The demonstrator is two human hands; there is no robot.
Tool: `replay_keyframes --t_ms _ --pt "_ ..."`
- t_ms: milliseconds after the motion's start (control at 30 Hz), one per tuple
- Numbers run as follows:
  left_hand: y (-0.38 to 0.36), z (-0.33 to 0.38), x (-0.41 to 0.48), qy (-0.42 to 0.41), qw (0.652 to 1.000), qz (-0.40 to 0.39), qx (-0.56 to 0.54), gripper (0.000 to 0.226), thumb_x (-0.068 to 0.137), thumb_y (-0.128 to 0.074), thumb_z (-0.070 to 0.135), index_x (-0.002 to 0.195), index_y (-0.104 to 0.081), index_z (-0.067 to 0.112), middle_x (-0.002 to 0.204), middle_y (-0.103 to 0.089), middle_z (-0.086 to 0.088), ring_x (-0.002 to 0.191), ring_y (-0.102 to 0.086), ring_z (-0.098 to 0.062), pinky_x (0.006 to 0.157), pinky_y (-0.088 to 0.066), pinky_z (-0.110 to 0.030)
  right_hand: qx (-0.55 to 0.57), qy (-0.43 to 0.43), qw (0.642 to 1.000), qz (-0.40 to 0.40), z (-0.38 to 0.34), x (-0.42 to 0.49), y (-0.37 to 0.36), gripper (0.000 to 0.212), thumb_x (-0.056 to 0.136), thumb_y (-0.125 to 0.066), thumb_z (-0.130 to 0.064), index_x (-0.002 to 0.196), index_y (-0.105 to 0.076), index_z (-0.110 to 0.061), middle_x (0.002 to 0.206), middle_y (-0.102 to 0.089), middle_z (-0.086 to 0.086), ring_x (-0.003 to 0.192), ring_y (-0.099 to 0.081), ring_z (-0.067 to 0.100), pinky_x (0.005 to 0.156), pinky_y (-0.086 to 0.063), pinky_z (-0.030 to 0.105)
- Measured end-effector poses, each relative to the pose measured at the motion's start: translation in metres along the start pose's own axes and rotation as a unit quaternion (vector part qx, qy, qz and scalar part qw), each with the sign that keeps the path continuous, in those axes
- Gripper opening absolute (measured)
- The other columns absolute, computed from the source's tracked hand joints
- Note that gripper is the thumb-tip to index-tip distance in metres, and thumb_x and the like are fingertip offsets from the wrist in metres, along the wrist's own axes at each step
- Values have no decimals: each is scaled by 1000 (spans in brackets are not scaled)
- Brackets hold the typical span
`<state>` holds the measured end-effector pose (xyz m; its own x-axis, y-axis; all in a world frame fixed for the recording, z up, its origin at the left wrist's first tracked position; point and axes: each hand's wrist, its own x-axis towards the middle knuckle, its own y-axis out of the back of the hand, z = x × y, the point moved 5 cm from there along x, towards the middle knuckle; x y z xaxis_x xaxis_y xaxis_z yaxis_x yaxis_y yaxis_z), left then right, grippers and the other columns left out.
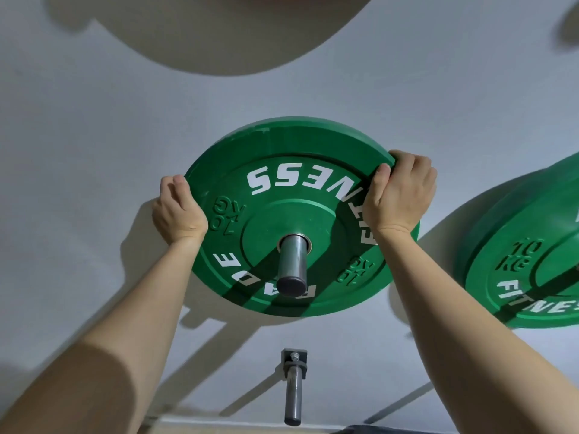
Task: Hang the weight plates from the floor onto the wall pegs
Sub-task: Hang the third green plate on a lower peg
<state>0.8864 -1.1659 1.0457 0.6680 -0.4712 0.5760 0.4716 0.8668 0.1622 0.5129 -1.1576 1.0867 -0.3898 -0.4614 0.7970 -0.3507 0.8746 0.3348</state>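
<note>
Two bare forearms reach up from the lower corners; the left hand [178,211] grips the left rim of a green 10 KG weight plate [291,219], fingers curled behind the edge; the right hand [399,195] grips the upper right rim, thumb on the face; the hands are well apart, on opposite sides. The plate sits threaded on a steel wall peg [292,264], whose capped end projects through the centre hole toward the camera; a second peg [293,393] on a bolted bracket juts out below; a second green plate [526,270] hangs to the right, partly cropped; behind all lies the pale wall [94,120], crossed by shadows.
</note>
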Motion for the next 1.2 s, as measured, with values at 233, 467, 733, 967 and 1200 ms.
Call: replay_keyframes --t_ms 233,467,733,967,1200 --pt "7 -2 -7 30 995 -93 -4 50 106 -20 48 112 -51 10 92 -55 -10 87 -52 -33 72 -37 -38 13 13 998 -68 -2 -4 19 44 98 -35 -37 122 -57 -8 117 -57 15 104 -46 32 88 -34 40" --pt "11 11 -5 46 981 -186 17 48 106 -20 48 122 -51 16 119 -59 -10 95 -50 -26 81 -37 -35 13 -52 995 -86 -41 14 41 43 93 -36 -43 117 -61 -17 120 -55 8 110 -47 28 93 -35 43" --pt "6 31 -1 38 979 -200 9 50 106 -21 47 131 -50 16 127 -57 -8 109 -52 -23 87 -40 -36 -21 289 928 -232 -184 46 10 41 95 -38 -46 117 -63 -22 120 -59 4 112 -52 24 96 -36 41" --pt "10 60 2 -76 978 -195 -5 39 103 -36 50 128 -56 27 125 -56 -5 116 -53 -28 101 -42 -41 -33 308 935 -174 -126 35 2 49 91 -40 -53 126 -58 -24 105 -68 2 95 -59 26 78 -39 35" --pt "20 52 -12 -125 970 -209 -13 51 100 -51 43 146 -40 25 146 -44 -2 134 -42 -20 107 -34 -33 41 181 967 -175 -64 32 17 49 90 -41 -50 127 -57 -22 113 -67 3 101 -59 26 76 -41 34"
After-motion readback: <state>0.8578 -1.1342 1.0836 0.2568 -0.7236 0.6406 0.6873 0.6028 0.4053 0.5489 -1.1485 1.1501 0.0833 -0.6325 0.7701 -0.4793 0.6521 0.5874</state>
